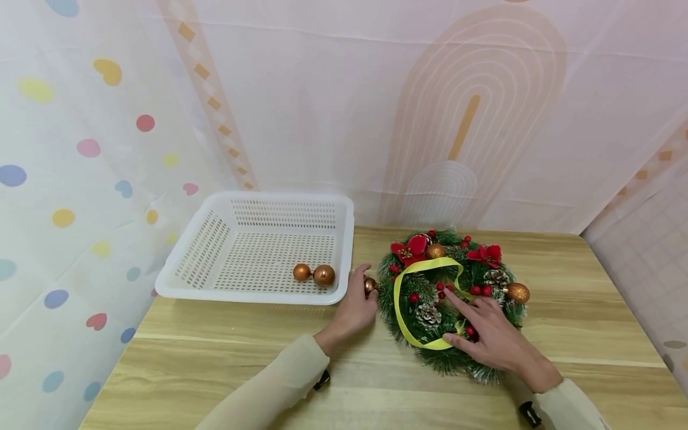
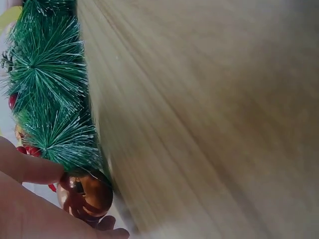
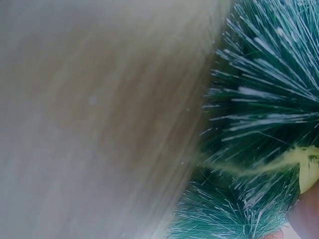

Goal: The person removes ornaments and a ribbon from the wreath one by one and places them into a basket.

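Note:
A green Christmas wreath (image 1: 446,361) lies on the table, trimmed with red flowers, berries, pine cones and golden baubles. A loop of yellow ribbon (image 1: 399,298) stretches across it. At the wreath's left edge, my left hand (image 1: 352,307) holds a shiny copper bauble (image 2: 92,194) between thumb and fingers, right up against the green needles. My right hand (image 1: 494,334) rests on the wreath's lower right part. Its index finger reaches out to red berries (image 1: 441,287) in the middle, and its thumb touches the ribbon's lower end.
On the left of the table stands a white plastic basket (image 1: 252,295). Two copper baubles (image 1: 323,276) lie in its right front corner. Behind the wooden table (image 1: 570,310) hangs a patterned cloth (image 1: 322,107).

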A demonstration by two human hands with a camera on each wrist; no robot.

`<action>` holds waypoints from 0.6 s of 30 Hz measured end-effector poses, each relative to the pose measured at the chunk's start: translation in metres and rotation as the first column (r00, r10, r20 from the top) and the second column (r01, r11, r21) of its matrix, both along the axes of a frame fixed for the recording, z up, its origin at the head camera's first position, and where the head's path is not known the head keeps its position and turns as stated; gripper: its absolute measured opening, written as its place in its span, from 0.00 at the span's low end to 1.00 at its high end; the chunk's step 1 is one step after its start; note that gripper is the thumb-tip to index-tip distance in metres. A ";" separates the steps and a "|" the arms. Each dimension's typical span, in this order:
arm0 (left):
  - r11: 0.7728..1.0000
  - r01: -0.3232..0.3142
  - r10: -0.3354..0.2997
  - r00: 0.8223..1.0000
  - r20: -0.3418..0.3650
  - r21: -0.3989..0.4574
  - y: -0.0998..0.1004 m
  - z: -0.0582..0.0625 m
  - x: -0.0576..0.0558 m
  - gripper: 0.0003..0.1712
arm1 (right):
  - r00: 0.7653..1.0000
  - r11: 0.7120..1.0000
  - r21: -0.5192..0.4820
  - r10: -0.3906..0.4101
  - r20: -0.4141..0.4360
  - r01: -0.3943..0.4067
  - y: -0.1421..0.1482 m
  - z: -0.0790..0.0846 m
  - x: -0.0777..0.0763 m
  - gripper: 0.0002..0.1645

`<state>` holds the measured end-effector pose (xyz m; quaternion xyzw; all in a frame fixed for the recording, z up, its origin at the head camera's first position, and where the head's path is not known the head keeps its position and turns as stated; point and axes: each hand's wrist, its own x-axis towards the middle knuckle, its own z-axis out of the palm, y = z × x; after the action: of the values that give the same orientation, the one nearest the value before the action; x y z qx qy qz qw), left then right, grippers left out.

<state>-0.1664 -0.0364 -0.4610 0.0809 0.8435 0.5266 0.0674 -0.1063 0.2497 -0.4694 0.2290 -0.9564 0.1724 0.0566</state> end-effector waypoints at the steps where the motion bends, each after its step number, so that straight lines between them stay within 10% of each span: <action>1: 1.000 -0.002 0.002 1.000 0.000 0.001 0.000 0.000 0.000 0.33 | 1.000 1.000 0.000 0.003 -0.002 -0.003 0.000 0.000 0.000 0.49; 18: 0.999 -0.038 0.037 0.981 -0.190 -0.001 0.017 0.013 0.012 0.28 | 1.000 1.000 0.006 0.014 0.010 -0.014 -0.001 0.002 -0.002 0.48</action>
<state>-0.1547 -0.0191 -0.4483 0.1147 0.8486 0.5159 -0.0233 -0.1081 0.2492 -0.4678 0.2349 -0.9555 0.1711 0.0502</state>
